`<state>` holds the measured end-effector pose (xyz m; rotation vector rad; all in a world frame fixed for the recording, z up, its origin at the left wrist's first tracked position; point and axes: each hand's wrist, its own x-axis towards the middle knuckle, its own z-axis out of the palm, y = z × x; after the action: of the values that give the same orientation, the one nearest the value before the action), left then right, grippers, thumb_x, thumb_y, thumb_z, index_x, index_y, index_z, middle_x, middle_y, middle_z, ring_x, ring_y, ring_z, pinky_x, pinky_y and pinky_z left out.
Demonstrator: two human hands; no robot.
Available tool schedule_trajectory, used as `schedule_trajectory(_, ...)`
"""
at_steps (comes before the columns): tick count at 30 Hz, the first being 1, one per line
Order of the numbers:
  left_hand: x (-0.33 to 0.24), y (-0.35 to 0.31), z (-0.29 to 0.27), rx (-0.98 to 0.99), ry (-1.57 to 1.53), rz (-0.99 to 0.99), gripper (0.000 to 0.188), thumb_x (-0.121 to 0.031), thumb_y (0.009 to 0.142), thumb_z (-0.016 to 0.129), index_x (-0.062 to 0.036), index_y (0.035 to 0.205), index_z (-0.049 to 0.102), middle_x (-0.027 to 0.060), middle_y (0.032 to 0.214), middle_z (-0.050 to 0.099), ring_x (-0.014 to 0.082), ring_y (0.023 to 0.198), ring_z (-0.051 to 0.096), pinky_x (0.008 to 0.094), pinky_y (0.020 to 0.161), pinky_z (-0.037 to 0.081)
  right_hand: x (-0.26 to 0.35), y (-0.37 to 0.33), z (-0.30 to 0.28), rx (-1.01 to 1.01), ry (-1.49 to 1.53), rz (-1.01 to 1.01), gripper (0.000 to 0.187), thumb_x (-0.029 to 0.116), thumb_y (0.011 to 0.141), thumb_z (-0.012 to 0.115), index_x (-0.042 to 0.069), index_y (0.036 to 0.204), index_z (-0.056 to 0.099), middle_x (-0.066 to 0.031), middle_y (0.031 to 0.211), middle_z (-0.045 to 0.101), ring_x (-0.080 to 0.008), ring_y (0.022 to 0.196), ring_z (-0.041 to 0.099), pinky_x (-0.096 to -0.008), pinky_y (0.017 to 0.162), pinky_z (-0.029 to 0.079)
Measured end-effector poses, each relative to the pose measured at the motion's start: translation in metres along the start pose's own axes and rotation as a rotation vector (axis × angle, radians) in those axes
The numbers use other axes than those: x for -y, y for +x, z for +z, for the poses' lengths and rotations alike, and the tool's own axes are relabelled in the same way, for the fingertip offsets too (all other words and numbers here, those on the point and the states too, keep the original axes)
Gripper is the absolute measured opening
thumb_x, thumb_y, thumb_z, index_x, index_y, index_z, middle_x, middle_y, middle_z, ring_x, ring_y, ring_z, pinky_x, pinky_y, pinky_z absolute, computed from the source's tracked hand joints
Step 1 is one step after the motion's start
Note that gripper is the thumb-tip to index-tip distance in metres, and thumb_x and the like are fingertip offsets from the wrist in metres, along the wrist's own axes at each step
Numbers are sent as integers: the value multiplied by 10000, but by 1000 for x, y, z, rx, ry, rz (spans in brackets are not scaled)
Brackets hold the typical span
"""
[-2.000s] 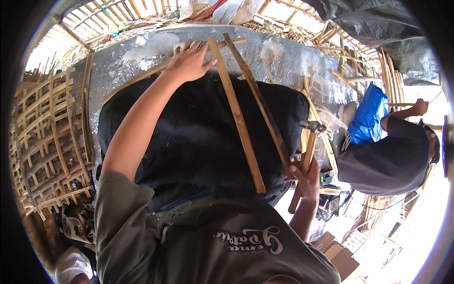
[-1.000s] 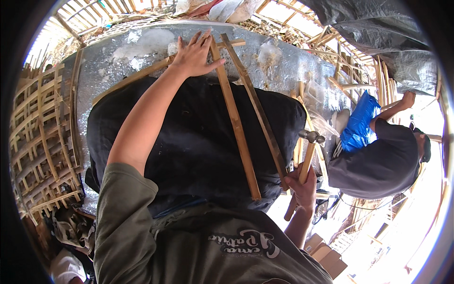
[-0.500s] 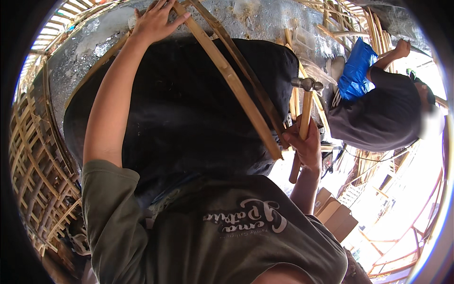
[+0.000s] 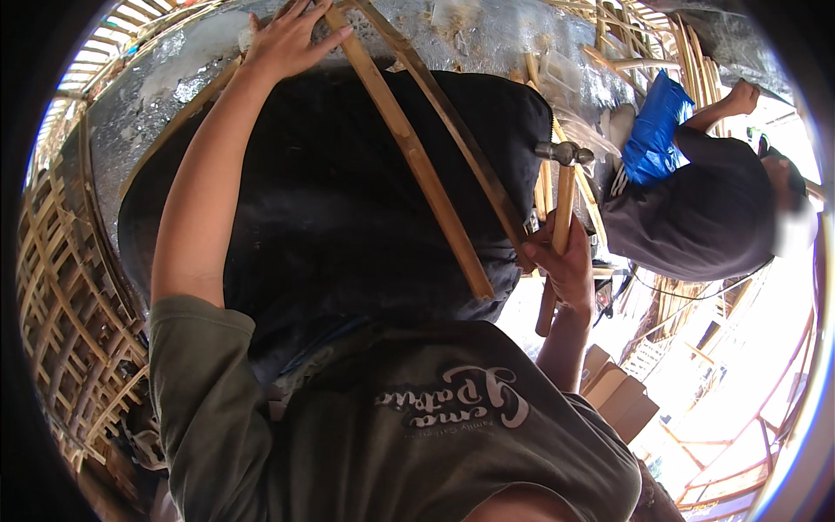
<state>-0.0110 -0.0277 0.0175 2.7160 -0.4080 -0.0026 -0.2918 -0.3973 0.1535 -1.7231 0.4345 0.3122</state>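
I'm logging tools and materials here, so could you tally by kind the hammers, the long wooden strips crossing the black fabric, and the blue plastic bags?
Hammer, held in the right hand: 1
Long wooden strips across the black fabric: 2
Blue plastic bag: 1
Total: 4

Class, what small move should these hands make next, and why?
Probably ease the right hand off the darker strip: it seems to pinch that strip's near end while gripping the hammer, leaving little freedom to swing. The left hand is at the far end of the lighter strip.
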Motion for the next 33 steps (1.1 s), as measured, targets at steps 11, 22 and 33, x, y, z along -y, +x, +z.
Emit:
schedule_trajectory(11, 27, 10, 37, -126, 329, 17, 831, -819, 897, 341, -315, 1557, 328, 35, 1625, 299, 302, 1479, 317, 793, 1126, 152, 3, -1, 2, 8, -50, -35, 361, -99, 807, 707, 27, 992, 424, -137, 755, 631, -189, 614, 645, -310, 529, 521)
schedule_trajectory(22, 20, 9, 25, -98, 241, 9, 809, -791, 901, 393, -286, 1533, 376, 15, 1588, 356, 298, 1475, 328, 803, 1121, 148, 5, -3, 2, -14, -114, -5, 359, -73, 820, 707, 30, 1025, 431, -131, 811, 645, -183, 674, 666, -296, 572, 549)
schedule_trajectory(33, 20, 6, 26, -77, 286, -1, 807, -805, 908, 335, -301, 1538, 367, 3, 1632, 290, 282, 1487, 310, 776, 1145, 130, 17, -36, -12, -413, -374, -179, 269, 230, 1046, 531, -27, 1123, 514, -126, 910, 693, -193, 794, 706, -302, 626, 593)
